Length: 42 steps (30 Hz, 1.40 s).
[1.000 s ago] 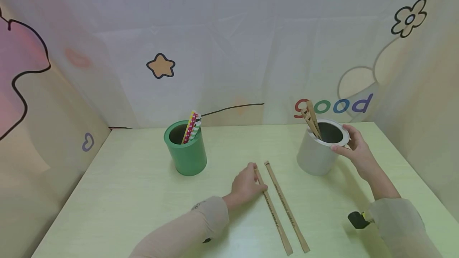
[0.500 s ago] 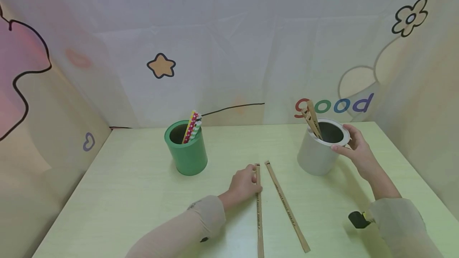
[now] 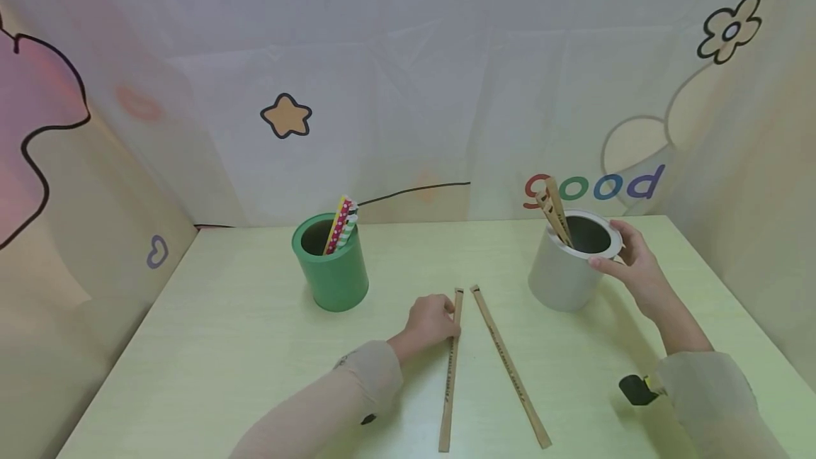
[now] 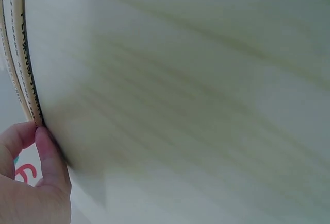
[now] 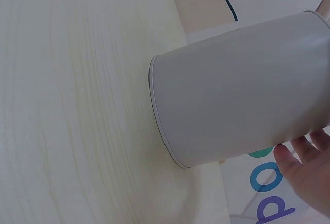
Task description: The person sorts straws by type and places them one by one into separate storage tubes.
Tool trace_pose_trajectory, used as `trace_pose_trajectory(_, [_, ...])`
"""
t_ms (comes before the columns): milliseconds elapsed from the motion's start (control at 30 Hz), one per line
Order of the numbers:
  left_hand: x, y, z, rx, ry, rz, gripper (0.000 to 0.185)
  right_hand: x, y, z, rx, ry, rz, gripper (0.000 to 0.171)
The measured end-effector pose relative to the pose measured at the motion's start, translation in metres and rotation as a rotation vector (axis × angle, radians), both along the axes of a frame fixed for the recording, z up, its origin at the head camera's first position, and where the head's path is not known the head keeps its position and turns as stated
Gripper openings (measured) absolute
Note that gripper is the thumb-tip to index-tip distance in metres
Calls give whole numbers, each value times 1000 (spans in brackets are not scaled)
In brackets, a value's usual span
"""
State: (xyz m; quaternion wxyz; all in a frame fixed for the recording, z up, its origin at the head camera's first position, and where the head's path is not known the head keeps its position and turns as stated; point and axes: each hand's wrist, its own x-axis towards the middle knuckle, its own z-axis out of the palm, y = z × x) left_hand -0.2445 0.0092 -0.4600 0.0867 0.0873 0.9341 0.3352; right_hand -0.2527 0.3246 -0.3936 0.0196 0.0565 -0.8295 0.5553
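Since the earlier frames the left-hand wooden strip had swung: its near end, which had lain close beside the other strip, had slid leftward, so the two now splayed apart toward me while their far ends stayed near each other. The left hand had drawn back a little with it. The right hand and its tin had not shifted.

I saw the pale green worktop carrying everything. On it stood the grey tin, tilted slightly toward the left, with two wooden strips leaning out of its mouth. The right hand held that tin at the rim, thumb on the near side and fingers curled round the far edge; from the right wrist view only the fingertips showed against the tin's wall. The green tin stood upright well to the left, holding patterned straws.

The moved strip was long, thin and flat, light brown with dark print along its face, lying nearly straight away from me. The second strip lay to its right, angled, untouched. The left hand's grip was narrow: fingers curled, their tips pinching the strip's far end against the worktop, as the left wrist view showed with fingertips at the strip's edge.
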Motion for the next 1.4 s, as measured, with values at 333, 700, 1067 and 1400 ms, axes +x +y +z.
trace_pose_trajectory(333, [-1, 0, 1, 4, -12, 39, 16, -1, 0, 0, 0, 0, -3, 69])
trace_pose_trajectory(700, [-2, -5, 6, 140, -84, 10, 6, -1, 0, -1, 2, -10, -7, 69])
trace_pose_trajectory(1067, [-9, -7, 67, 419, -199, -62, 14, -1, 1, 0, -3, -10, -5, 69])
trace_pose_trajectory(1400, [-19, 7, 144, 650, -141, -93, 17, -1, 1, 0, -11, -6, 0, 70])
